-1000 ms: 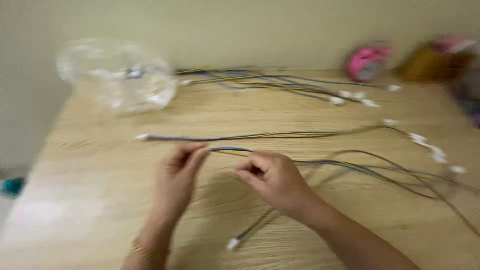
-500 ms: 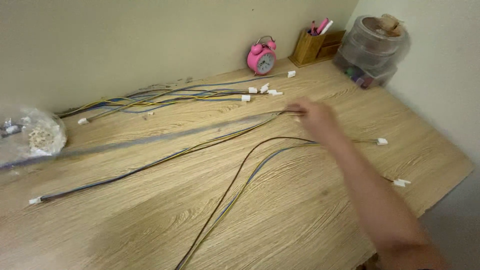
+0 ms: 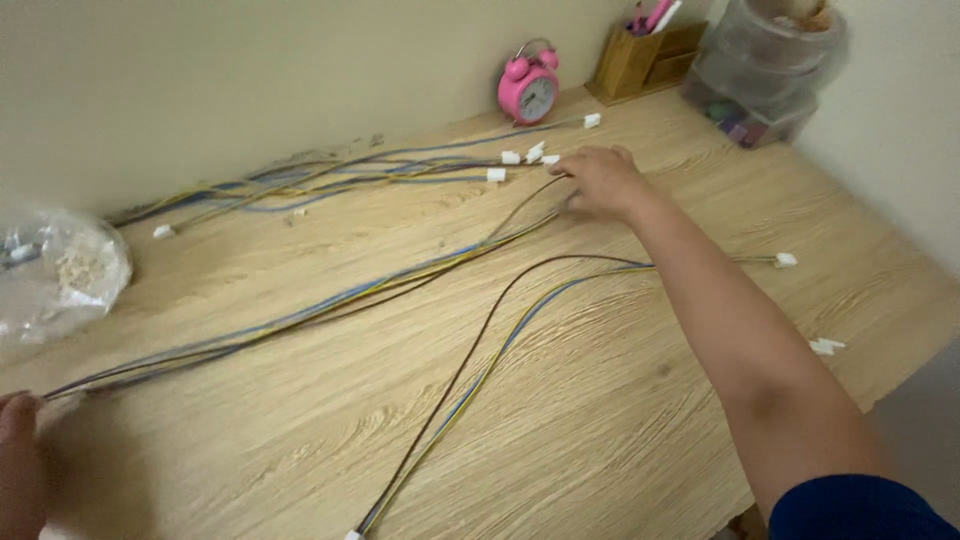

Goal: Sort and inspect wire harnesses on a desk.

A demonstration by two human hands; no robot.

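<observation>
Right hand (image 3: 600,180) reaches to the bench's (image 3: 620,420) far edge, fingers curled down on one end of the long wire bundle (image 3: 330,300), while left hand (image 3: 20,440) pins its other end at the near left edge, so the bundle lies stretched straight across.

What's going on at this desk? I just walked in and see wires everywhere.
A person is stretching a bundle of thin coloured wires across a wooden desk. The right hand holds one end far out near a pink alarm clock; the left hand pins the other end at the near left edge. A second wire set lies loose in front, more wires sit by the wall, and a clear plastic bag rests at the left.
</observation>
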